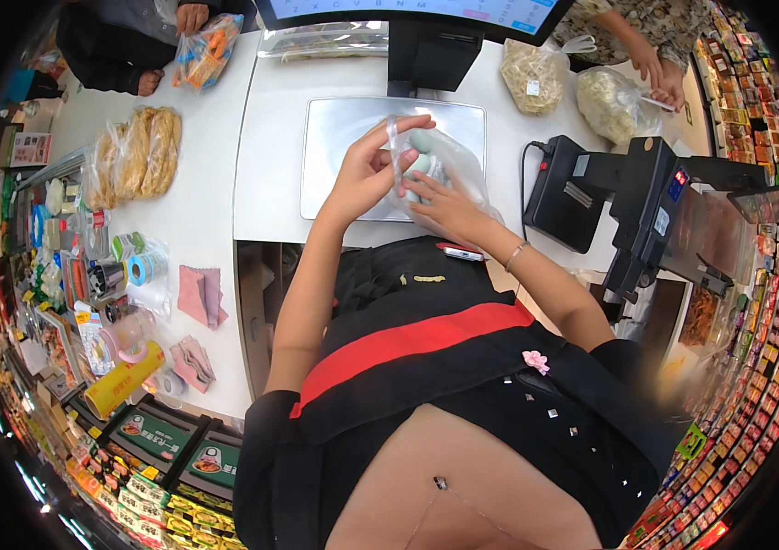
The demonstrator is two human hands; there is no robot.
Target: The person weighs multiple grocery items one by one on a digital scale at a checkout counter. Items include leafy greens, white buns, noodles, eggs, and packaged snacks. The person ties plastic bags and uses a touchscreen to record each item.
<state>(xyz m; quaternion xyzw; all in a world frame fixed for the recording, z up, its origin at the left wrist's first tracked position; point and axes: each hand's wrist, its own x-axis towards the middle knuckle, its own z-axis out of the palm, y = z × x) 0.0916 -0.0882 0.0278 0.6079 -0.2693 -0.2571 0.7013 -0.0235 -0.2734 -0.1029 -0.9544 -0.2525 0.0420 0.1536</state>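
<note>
Over the steel plate of a counter scale (334, 165), a clear plastic bag (462, 161) holds several pale green eggs (420, 165). My left hand (379, 161) grips the gathered rim of the bag, its fingers bent around the plastic. On the bag's near right side lies my right hand (444, 203), fingers spread and touching the plastic and the eggs. Right of the scale stands a black device with a red digital display (678, 180). Above the scale's back edge rises a monitor (417, 14) on a black stand.
Bagged fried dough sticks (145, 155) and pink cloths (200, 295) lie on the left counter. A person's hand (191, 18) is at a bag of orange packets (207, 51). At the right, another person's hands (664, 82) are beside bagged cauliflower (609, 106); a bag of pale strips (534, 75) lies nearby.
</note>
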